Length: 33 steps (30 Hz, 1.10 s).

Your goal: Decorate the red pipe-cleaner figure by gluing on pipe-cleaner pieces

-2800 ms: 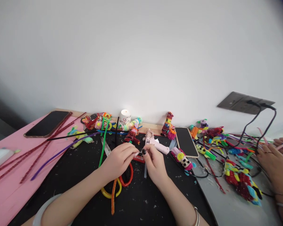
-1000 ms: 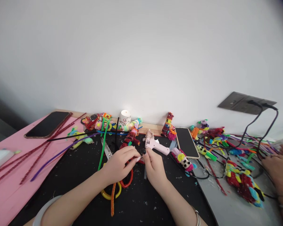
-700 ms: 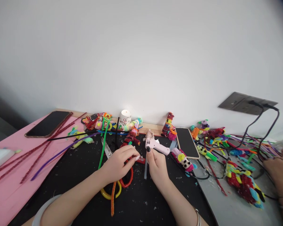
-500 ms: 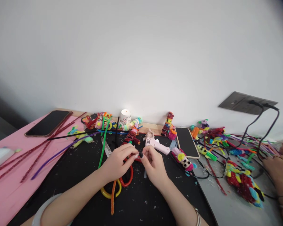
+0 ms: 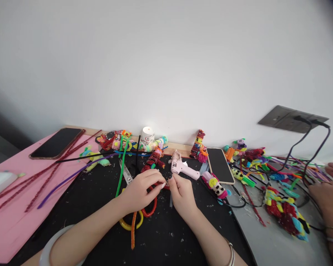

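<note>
My left hand [image 5: 143,190] is closed above the black mat, its thumb and forefinger pinched. A small white spot shows at the tips, and I cannot tell whether it is a nail or a held bit. Just right of it, my right hand [image 5: 182,192] is closed with a small black piece [image 5: 170,176] at its thumb and fingertip. A gap parts the two hands. Behind them lies a pale pink glue gun [image 5: 185,169]. Scissors [image 5: 127,174] lie partly under my left hand, beside yellow and red loops. A dark red pipe-cleaner figure [image 5: 154,159] lies behind that hand.
Phones lie at left [image 5: 57,143] and right [image 5: 220,165]. A white paper cup [image 5: 148,135] stands by the wall. Pipe-cleaner figures [image 5: 287,216] and loose stems crowd the right side, near another person's hand [image 5: 320,199]. Black cords hang from a wall socket [image 5: 292,118].
My hands have drawn slightly apart at the fingertips. The black piece, between both hands before, is now at my right fingertips, a little higher and to the right.
</note>
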### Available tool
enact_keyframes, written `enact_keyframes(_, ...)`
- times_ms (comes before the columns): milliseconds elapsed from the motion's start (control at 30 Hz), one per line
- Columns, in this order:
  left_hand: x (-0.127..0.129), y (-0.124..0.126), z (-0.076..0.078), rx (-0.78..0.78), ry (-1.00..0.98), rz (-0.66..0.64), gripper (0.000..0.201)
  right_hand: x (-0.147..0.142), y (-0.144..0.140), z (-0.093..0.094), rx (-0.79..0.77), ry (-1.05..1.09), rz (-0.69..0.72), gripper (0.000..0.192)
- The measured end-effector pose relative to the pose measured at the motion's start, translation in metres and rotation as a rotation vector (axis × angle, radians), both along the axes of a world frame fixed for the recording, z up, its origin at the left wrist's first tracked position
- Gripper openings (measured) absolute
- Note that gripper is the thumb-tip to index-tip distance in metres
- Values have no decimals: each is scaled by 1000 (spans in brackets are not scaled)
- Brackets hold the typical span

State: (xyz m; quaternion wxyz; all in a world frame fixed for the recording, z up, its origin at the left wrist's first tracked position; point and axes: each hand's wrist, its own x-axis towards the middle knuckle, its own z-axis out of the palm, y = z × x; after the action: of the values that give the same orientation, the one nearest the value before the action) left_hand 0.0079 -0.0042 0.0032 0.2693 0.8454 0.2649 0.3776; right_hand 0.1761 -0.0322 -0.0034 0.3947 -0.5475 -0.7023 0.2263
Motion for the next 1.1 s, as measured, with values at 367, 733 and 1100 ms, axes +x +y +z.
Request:
enact_keyframes(367,0,1,1,29,-3,20,13,0,1,1,-15,19,-1,37)
enact_keyframes(733,2,1,-1,84,9,84,13,-1,1,1,18,5,-50,36)
enact_keyframes(1100,-6,7,-2,66,2,254,14,6,5,1,58,99,-209,37)
